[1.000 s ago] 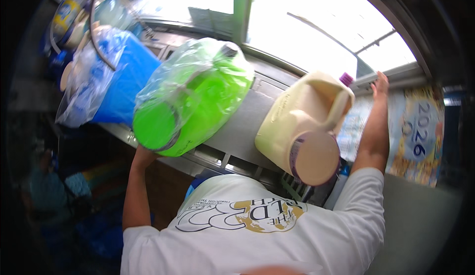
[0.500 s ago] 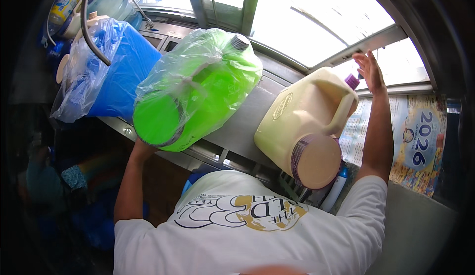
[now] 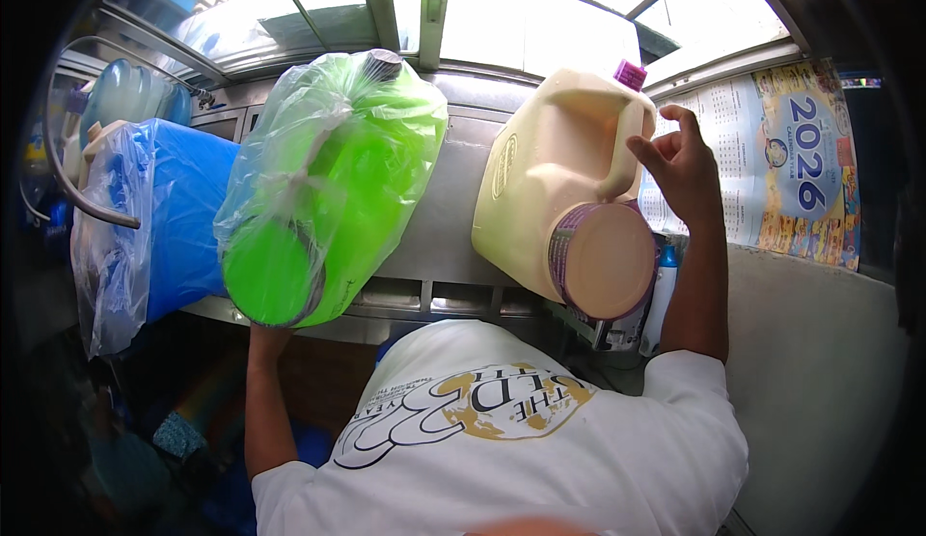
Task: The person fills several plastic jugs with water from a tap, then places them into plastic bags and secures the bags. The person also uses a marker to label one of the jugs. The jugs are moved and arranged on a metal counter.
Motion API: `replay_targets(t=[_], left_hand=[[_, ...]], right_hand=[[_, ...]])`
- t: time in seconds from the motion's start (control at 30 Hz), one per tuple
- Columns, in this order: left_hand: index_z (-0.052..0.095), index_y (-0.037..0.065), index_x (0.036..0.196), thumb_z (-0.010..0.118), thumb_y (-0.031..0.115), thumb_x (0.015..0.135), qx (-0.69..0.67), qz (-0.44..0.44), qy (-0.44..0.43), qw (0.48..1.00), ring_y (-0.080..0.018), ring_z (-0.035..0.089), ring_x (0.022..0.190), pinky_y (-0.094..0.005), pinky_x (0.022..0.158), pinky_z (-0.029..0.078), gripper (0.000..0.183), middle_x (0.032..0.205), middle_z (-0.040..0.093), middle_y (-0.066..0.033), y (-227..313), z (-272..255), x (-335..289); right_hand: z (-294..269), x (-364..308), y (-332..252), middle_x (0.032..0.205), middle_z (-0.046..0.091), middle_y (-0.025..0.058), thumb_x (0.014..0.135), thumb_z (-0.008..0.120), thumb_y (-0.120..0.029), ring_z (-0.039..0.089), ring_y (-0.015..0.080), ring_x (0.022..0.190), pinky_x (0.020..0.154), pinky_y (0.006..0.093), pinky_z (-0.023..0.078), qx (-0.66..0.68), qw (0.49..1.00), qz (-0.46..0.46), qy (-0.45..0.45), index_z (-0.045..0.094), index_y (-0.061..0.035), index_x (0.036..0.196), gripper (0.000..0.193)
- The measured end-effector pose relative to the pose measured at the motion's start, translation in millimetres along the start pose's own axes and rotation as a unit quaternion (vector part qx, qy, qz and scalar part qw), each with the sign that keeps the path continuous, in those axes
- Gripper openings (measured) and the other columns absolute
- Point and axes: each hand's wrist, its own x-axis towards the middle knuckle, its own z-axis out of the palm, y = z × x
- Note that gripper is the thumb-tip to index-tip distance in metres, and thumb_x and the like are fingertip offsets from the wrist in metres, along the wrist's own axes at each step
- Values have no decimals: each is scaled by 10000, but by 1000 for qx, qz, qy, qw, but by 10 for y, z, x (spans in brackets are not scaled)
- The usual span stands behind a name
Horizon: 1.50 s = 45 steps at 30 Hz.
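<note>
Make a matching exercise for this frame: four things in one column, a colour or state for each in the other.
Things:
1. green jug
2. cream jug
3. blue container
4. right hand

States:
A. purple cap, handle beside the hand
B. open, fingers spread
C. wrapped in clear plastic, dark cap
D. in a clear bag, at far left

Pairs: 1-C, 2-A, 3-D, 4-B

Strong daylight pours through the windows [image 3: 540, 15] along the top of the frame, washing them out to white. The lower left is dim and murky. Fisheye bending curves straight edges, and a black vignette rings the rim.
</note>
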Motion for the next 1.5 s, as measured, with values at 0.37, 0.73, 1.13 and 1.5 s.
replay_targets(t=[0.37, 0.73, 1.13, 1.5], left_hand=[[485, 27, 1329, 966, 125, 560, -77, -49, -19, 996, -232, 612, 1090, -360, 960, 488, 913, 1276, 594, -113, 706, 280, 817], [-79, 99, 1552, 990, 279, 512, -173, 3, 39, 984, -354, 421, 1358, -491, 1087, 408, 1503, 1508, 339, -205, 1599, 1095, 1657], [-266, 42, 1500, 855, 648, 591, -20, 12, 102, 994, -490, -19, 1468, -587, 1180, 124, 1566, 1585, -71, -295, 2671, 2336, 2446], [231, 141, 1560, 706, 660, 777, 184, -4, -87, 979, -410, 227, 1467, -526, 1196, 189, 1053, 1596, 215, -231, 242, 1946, 3134]], right_hand=[[118, 234, 289, 933, 691, 148, 822, 786, -225, 697, 177, 747, 587, 293, 583, 270, 960, 68, -40, 399, -37, 1419, 735], [-269, 1171, 1209, 1114, 648, 225, 816, 818, -352, 697, 249, 884, 709, 354, 593, 220, 963, 149, 35, 448, 32, 1382, 777], [805, 1858, -1483, 1380, 527, 276, 896, 590, -547, 517, 401, 1300, 1084, 469, 410, -92, 990, 100, 26, 427, 6, 1433, 788], [1055, 2966, -1195, 1178, 663, 218, 905, 577, -231, 613, 330, 1185, 1022, 387, 466, -163, 971, 91, 146, 468, 8, 1331, 501]])
